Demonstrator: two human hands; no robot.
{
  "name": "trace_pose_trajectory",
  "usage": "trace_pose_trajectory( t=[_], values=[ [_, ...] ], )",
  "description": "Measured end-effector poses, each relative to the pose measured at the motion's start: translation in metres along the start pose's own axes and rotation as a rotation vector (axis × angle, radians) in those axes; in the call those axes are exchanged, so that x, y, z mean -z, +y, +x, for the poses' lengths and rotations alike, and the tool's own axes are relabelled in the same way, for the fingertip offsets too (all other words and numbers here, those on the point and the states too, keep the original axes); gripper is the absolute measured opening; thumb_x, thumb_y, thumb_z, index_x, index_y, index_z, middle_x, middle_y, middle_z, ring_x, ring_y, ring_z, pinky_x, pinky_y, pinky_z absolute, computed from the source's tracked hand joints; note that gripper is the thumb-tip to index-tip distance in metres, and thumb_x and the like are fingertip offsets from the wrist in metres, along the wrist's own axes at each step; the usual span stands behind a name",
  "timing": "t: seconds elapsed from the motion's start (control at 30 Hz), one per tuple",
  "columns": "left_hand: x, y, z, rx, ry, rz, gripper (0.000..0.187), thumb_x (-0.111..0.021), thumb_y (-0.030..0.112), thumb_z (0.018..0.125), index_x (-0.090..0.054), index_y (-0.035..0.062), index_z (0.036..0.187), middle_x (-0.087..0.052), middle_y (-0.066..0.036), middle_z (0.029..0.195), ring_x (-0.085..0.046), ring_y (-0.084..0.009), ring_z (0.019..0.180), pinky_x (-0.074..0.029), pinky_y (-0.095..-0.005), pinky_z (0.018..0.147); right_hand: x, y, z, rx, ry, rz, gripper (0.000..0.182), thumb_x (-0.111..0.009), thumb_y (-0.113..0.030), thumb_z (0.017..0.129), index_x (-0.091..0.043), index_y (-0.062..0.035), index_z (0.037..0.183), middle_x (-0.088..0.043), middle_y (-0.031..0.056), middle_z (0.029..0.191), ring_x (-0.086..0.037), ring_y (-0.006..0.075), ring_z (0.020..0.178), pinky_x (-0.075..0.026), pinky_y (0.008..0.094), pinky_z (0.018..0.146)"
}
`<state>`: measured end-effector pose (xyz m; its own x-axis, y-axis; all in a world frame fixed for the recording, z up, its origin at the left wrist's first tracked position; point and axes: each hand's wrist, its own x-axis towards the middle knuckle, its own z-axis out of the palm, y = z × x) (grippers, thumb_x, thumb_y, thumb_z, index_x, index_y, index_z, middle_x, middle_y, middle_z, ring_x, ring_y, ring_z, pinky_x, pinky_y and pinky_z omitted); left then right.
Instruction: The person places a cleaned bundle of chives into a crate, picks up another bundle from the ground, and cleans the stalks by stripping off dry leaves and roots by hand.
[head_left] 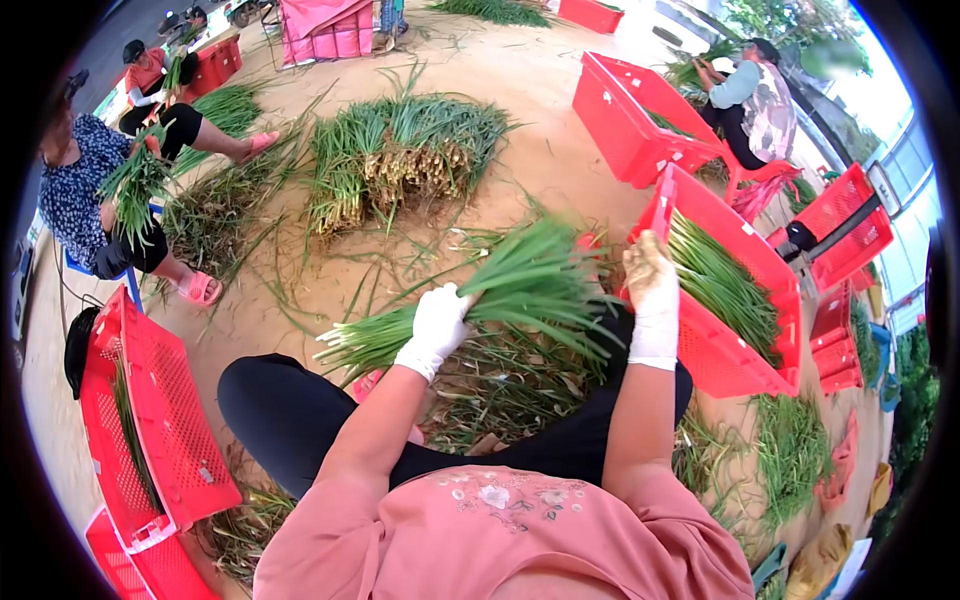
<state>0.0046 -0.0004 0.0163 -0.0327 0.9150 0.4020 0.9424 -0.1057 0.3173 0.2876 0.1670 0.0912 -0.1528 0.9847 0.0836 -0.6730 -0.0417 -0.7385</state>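
Note:
My left hand (440, 325), in a white glove, is closed around the middle of a bunch of green chives (540, 275). Their pale stem ends point to the lower left, and the leafy tips fan out blurred to the right. My right hand (650, 272) is raised, its glove soiled brown over the fingers, at the near rim of a red crate (735, 375). Its fingers are loosely bent and apart, with nothing visible in them. Inside that crate lie long chives (725, 285), side by side. Loose leaves and trimmings (515, 385) cover the ground between my knees.
A big heap of chives (410, 150) lies ahead on the tan ground. Another red crate (640, 120) stands at the upper right, and stacked red crates (155, 420) at the left. People sit working at both sides, one in a blue patterned top (75, 185).

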Motion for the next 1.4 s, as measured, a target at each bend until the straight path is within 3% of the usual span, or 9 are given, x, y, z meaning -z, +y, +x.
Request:
trace_pose_trajectory(
  t=[0.1, 0.2, 0.57, 0.73, 0.83, 0.97, 1.13, 1.27, 1.4],
  values=[
    [0.017, -0.026, 0.022, 0.238, 0.237, -0.296, 0.048, -0.066, 0.001, 0.060, -0.062, 0.0176, 0.105, -0.057, -0.013, 0.084, -0.058, -0.0264, 0.075, -0.047, -0.0366, 0.065, 0.023, -0.008, -0.029, -0.027, -0.216, 0.314, 0.028, -0.056, -0.017, 0.086, -0.056, -0.0085, 0.112, -0.060, 0.0067, 0.106, -0.055, 0.0181, 0.098, -0.047, 0.0384, 0.080],
    [0.026, -0.063, 0.044, 0.461, 0.368, -0.985, 0.031, -0.062, -0.004, 0.063, -0.062, 0.0037, 0.093, -0.062, -0.007, 0.079, -0.058, -0.0142, 0.067, -0.047, -0.0269, 0.060, 0.031, 0.040, -0.048, -0.155, 0.145, -1.172, 0.063, -0.068, -0.027, 0.074, -0.044, 0.0025, 0.124, -0.051, 0.0183, 0.122, -0.048, 0.0271, 0.114, -0.039, 0.0389, 0.093],
    [0.078, -0.020, 0.074, 0.714, 0.399, -1.487, 0.021, -0.065, -0.007, 0.062, -0.058, 0.0001, 0.081, -0.059, -0.007, 0.067, -0.059, -0.0180, 0.057, -0.050, -0.0311, 0.052, -0.089, 0.142, -0.066, -0.664, -0.816, -0.448, 0.112, -0.079, -0.033, 0.063, -0.005, 0.0015, 0.140, -0.015, 0.0191, 0.145, -0.016, 0.0234, 0.134, -0.017, 0.0327, 0.107],
    [0.029, 0.013, 0.093, 0.736, 0.465, -1.348, 0.032, -0.060, -0.009, 0.065, -0.059, 0.0001, 0.096, -0.061, -0.006, 0.075, -0.056, -0.0136, 0.061, -0.046, -0.0273, 0.054, -0.113, 0.159, -0.076, -0.639, -0.581, -0.120, 0.074, -0.078, -0.013, 0.063, -0.039, -0.0017, 0.124, -0.058, 0.0067, 0.101, -0.058, 0.0181, 0.087, -0.048, 0.0307, 0.077],
    [0.023, 0.018, 0.104, 0.831, 0.188, -1.185, 0.077, -0.063, -0.005, 0.066, -0.030, -0.0001, 0.136, -0.062, -0.011, 0.094, -0.059, -0.0160, 0.069, -0.049, -0.0286, 0.060, -0.085, 0.177, -0.071, -0.742, -0.510, -0.063, 0.059, -0.077, -0.015, 0.065, -0.048, -0.0015, 0.115, -0.061, 0.0076, 0.093, -0.061, 0.0212, 0.084, -0.050, 0.0338, 0.076],
    [0.043, 0.022, 0.106, 0.640, -0.050, -1.247, 0.077, -0.068, 0.000, 0.071, -0.028, 0.0017, 0.137, -0.055, -0.016, 0.115, -0.060, -0.0183, 0.088, -0.049, -0.0288, 0.076, -0.068, 0.167, -0.079, -0.788, -0.290, 0.188, 0.044, -0.073, -0.022, 0.069, -0.055, -0.0026, 0.105, -0.063, 0.0088, 0.088, -0.062, 0.0235, 0.080, -0.051, 0.0361, 0.077],
    [0.070, 0.011, 0.028, 0.532, -0.166, -1.050, 0.109, -0.078, 0.026, 0.065, -0.004, -0.0017, 0.140, -0.020, -0.022, 0.143, -0.019, -0.0226, 0.133, -0.024, -0.0347, 0.105, -0.035, 0.170, -0.064, -0.727, -0.146, 0.274, 0.043, -0.072, -0.024, 0.070, -0.056, -0.0011, 0.103, -0.063, 0.0098, 0.088, -0.062, 0.0244, 0.077, -0.051, 0.0377, 0.078],
    [0.015, 0.042, -0.059, 0.863, -0.392, -1.363, 0.129, -0.084, 0.025, 0.058, 0.015, -0.0014, 0.137, -0.042, -0.020, 0.128, -0.044, -0.0232, 0.118, -0.034, -0.0333, 0.098, -0.059, 0.173, -0.069, -0.546, -0.009, 0.402, 0.042, -0.070, -0.031, 0.072, -0.057, -0.0027, 0.099, -0.062, 0.0096, 0.084, -0.061, 0.0224, 0.074, -0.052, 0.0363, 0.071],
    [0.001, 0.059, -0.060, 0.838, -0.340, -1.409, 0.095, -0.081, 0.011, 0.058, -0.019, -0.0013, 0.129, -0.054, -0.012, 0.110, -0.054, -0.0187, 0.098, -0.044, -0.0317, 0.087, -0.045, 0.183, -0.066, -0.623, -0.062, 0.433, 0.047, -0.061, -0.039, 0.078, -0.054, -0.0039, 0.109, -0.061, 0.0110, 0.094, -0.060, 0.0220, 0.080, -0.051, 0.0365, 0.075]
  ],
)
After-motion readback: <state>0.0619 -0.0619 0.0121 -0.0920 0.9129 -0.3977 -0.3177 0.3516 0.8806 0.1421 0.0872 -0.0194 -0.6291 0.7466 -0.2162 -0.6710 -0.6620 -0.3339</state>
